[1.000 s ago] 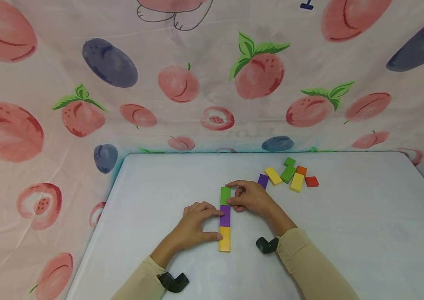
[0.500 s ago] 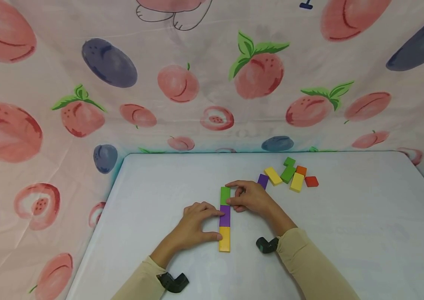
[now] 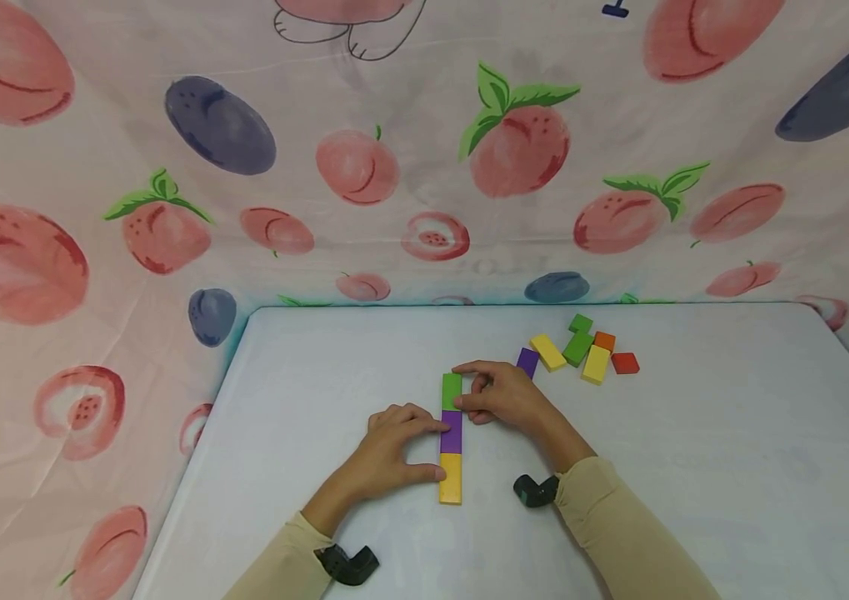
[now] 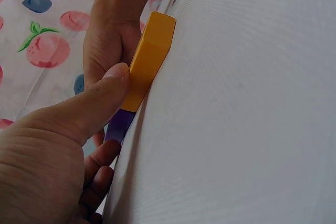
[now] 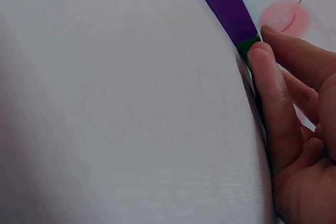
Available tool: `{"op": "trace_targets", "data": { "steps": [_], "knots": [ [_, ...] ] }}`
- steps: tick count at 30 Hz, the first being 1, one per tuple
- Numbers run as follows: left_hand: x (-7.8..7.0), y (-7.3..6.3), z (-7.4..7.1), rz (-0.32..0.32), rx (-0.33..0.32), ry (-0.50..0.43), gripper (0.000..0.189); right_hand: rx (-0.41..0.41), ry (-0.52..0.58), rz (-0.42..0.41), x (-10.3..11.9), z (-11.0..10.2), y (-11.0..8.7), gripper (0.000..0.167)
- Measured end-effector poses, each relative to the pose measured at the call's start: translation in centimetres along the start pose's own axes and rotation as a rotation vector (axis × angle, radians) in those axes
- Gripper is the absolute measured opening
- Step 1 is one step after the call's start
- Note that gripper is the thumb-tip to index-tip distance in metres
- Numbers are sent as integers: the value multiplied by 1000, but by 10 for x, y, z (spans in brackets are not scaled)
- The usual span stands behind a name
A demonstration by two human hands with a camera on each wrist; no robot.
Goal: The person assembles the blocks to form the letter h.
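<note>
Three blocks lie end to end in a straight line: a green block [image 3: 451, 390] at the far end, a purple block [image 3: 451, 435] in the middle and a yellow block [image 3: 450, 482] nearest. From the left, my left hand [image 3: 392, 446] touches the row, thumb on the yellow block's side and index finger at the purple one. My right hand [image 3: 497, 392] holds the green block, index fingertip at its far end and thumb at its right side; the other fingers curl under. In the right wrist view, the thumb covers much of the green block [image 5: 248, 45].
Behind the right hand is another purple block [image 3: 526, 362]. Farther back lie loose blocks, among them a yellow block [image 3: 547, 352], a green block [image 3: 577, 347], an orange block [image 3: 604, 341] and a red block [image 3: 626, 363]. The white table [image 3: 731, 467] meets a fruit-print cloth [image 3: 282, 167].
</note>
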State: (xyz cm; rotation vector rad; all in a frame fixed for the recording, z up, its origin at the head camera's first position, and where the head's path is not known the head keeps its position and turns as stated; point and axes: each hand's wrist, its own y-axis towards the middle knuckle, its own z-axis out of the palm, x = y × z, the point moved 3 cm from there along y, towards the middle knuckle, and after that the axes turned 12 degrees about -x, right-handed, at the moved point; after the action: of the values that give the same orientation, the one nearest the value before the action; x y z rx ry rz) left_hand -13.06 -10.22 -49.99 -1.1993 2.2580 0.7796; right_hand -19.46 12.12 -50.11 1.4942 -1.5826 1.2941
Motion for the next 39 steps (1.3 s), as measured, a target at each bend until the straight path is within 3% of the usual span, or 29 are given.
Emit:
{"op": "trace_targets", "data": {
  "steps": [10,17,28,39],
  "knots": [
    [0,1,0,-9,8,-1,57,-19,85,21,-1,-1,-2,57],
    [1,1,0,-26,20,5,58,-43,139,-8,-2,-8,-6,50],
    [1,0,0,-37,25,6,58,-179,-34,-89,4,-40,-14,39],
    [1,0,0,-36,24,-4,58,-341,-147,60,-8,-74,-16,44]
  ]
}}
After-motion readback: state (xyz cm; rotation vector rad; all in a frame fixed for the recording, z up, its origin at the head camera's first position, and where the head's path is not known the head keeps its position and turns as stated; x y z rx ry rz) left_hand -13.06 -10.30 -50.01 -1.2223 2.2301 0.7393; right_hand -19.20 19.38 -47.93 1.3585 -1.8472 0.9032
